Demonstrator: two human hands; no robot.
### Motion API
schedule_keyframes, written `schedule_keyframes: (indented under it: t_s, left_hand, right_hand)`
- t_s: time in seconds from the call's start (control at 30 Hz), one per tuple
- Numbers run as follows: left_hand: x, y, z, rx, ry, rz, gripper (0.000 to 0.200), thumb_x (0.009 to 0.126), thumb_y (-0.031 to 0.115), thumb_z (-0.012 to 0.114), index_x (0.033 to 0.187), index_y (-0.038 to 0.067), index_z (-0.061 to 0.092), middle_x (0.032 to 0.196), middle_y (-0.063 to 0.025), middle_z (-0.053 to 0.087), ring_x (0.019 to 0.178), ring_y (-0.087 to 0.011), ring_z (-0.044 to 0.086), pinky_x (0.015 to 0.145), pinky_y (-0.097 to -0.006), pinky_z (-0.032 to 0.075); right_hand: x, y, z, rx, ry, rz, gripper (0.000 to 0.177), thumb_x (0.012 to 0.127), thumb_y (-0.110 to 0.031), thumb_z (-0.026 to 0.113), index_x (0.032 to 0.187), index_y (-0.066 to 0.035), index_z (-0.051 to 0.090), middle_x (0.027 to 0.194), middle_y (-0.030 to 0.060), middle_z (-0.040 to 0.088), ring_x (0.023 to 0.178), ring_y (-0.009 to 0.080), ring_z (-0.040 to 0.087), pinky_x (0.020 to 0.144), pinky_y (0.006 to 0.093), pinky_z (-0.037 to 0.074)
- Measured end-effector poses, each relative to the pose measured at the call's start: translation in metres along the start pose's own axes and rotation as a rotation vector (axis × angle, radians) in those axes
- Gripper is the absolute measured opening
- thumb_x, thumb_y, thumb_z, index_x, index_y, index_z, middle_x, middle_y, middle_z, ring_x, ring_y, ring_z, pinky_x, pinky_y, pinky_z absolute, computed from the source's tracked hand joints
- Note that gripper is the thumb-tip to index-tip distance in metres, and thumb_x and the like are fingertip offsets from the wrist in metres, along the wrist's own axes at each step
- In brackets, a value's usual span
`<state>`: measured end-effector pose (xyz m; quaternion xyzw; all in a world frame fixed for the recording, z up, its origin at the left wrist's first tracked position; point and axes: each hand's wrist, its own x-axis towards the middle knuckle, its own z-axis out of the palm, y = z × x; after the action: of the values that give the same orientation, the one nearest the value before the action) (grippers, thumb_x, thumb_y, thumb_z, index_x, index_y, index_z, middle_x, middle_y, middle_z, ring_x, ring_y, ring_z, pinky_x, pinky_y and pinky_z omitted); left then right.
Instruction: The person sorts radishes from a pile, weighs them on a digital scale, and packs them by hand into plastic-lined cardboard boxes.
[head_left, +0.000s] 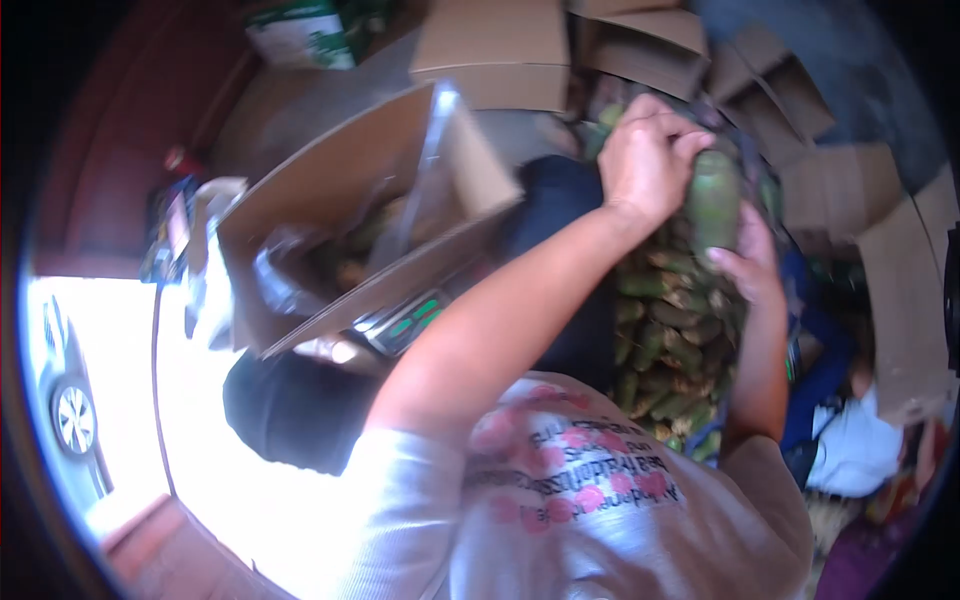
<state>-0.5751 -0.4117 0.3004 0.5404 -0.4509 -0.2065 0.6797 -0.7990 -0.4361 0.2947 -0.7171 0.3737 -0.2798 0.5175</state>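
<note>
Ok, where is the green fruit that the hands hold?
Head view, upper right: the green fruit sits between the left hand and the right hand, above the pile of green produce.

Just beside my open cardboard box sits a scale, empty cartons beyond it, a car well apart.

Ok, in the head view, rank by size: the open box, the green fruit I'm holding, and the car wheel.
1. Box, clearly largest.
2. Fruit and wheel look about alike; the wheel is farther from the camera, so I won't rank them.
</note>
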Motion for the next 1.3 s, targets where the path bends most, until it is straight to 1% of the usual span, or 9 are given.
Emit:
schedule_keyframes:
  t_s: [0.2, 0.33, 0.4, 0.5, 0.53, 0.67, 0.83, 1.03, 1.3]
  left_hand:
    - [0.041, -0.004, -0.159, 0.319, 0.33, 0.273, 0.026, 0.081, 0.022, 0.073, 0.082, -0.002, 0.063, 0.079, -0.0142, 0.06, 0.068, -0.0234, 0.059, 0.063, -0.0334, 0.048]
    - [0.025, 0.024, -0.321, 0.56, 0.446, 0.233, 0.018, 0.09, 0.02, 0.066, 0.095, 0.003, 0.068, 0.077, -0.0024, 0.067, 0.065, -0.0041, 0.058, 0.059, -0.0185, 0.045]
    - [0.014, 0.026, -0.412, 0.947, 0.532, 0.372, 0.015, 0.089, 0.018, 0.065, 0.095, 0.006, 0.07, 0.08, -0.0046, 0.071, 0.068, -0.0142, 0.069, 0.065, -0.0304, 0.054]
    - [-0.018, 0.015, -0.499, 1.687, 0.706, -0.03, 0.039, 0.086, 0.021, 0.068, 0.124, 0.013, 0.059, 0.107, -0.0116, 0.069, 0.102, -0.0289, 0.065, 0.084, -0.0398, 0.054]
    - [-0.023, 0.013, -0.501, 1.642, 0.665, -0.03, 0.042, 0.086, 0.023, 0.068, 0.126, 0.014, 0.057, 0.105, -0.012, 0.069, 0.099, -0.029, 0.066, 0.082, -0.0395, 0.055]
    - [-0.032, 0.023, -0.432, 1.082, 0.329, -0.245, 0.051, 0.085, 0.031, 0.069, 0.131, 0.014, 0.052, 0.082, -0.0131, 0.069, 0.078, -0.0251, 0.069, 0.07, -0.037, 0.054]
    - [-0.039, 0.002, -0.384, 1.338, -0.358, -0.506, 0.045, 0.089, 0.016, 0.063, 0.132, 0.013, 0.051, 0.066, -0.0144, 0.063, 0.069, -0.028, 0.069, 0.063, -0.0346, 0.053]
    - [-0.044, -0.021, -0.395, 0.726, 0.06, -0.362, 0.049, 0.081, -0.005, 0.054, 0.127, 0.008, 0.051, 0.09, -0.0207, 0.065, 0.08, -0.0372, 0.065, 0.071, -0.0426, 0.051]
    - [-0.046, -0.02, -0.397, 0.11, 0.191, -0.59, 0.038, 0.092, -0.003, 0.043, 0.128, 0.008, 0.05, 0.09, -0.0053, 0.054, 0.076, -0.0128, 0.061, 0.077, -0.0296, 0.05]
  right_hand:
    - [0.078, -0.085, 0.04, -0.179, -0.125, -0.172, 0.08, 0.068, -0.009, 0.076, 0.137, 0.004, 0.035, 0.128, 0.0129, 0.05, 0.119, 0.0219, 0.049, 0.103, 0.0345, 0.036]
    - [0.13, -0.137, 0.106, -0.304, -0.451, -0.261, 0.073, 0.07, -0.009, 0.072, 0.135, 0.003, 0.04, 0.126, 0.0116, 0.051, 0.117, 0.0206, 0.05, 0.1, 0.0332, 0.038]
    - [0.154, -0.153, 0.152, -0.369, -0.618, -0.244, 0.069, 0.071, -0.01, 0.071, 0.133, 0.003, 0.042, 0.122, 0.0115, 0.054, 0.115, 0.0192, 0.051, 0.098, 0.0331, 0.04]
    - [0.191, -0.158, 0.234, -0.648, -0.988, -0.452, 0.056, 0.074, -0.018, 0.067, 0.122, 0.004, 0.049, 0.108, 0.017, 0.06, 0.101, 0.0258, 0.059, 0.086, 0.0364, 0.047]
    - [0.2, -0.148, 0.26, -0.764, -1.068, -0.597, 0.052, 0.074, -0.021, 0.065, 0.118, 0.004, 0.051, 0.104, 0.0193, 0.061, 0.095, 0.0291, 0.061, 0.081, 0.0385, 0.049]
    - [0.219, -0.11, 0.359, -1.304, -1.335, -0.216, 0.051, 0.072, -0.024, 0.066, 0.114, 0.002, 0.055, 0.106, 0.0195, 0.061, 0.104, 0.0329, 0.058, 0.088, 0.0405, 0.046]
    - [0.233, -0.046, 0.425, -1.437, -1.59, 0.011, 0.047, 0.075, -0.028, 0.067, 0.11, 0.002, 0.059, 0.097, 0.0195, 0.065, 0.086, 0.0338, 0.065, 0.078, 0.0418, 0.052]
    - [0.228, 0.0, 0.44, -1.142, -1.458, 0.186, 0.046, 0.077, -0.03, 0.07, 0.111, -0.001, 0.061, 0.105, 0.0183, 0.065, 0.094, 0.03, 0.064, 0.081, 0.0397, 0.051]
    - [0.222, 0.105, 0.475, -1.039, -1.11, -0.532, 0.066, 0.078, -0.031, 0.07, 0.133, -0.004, 0.045, 0.13, 0.0201, 0.051, 0.121, 0.0306, 0.05, 0.101, 0.0403, 0.04]
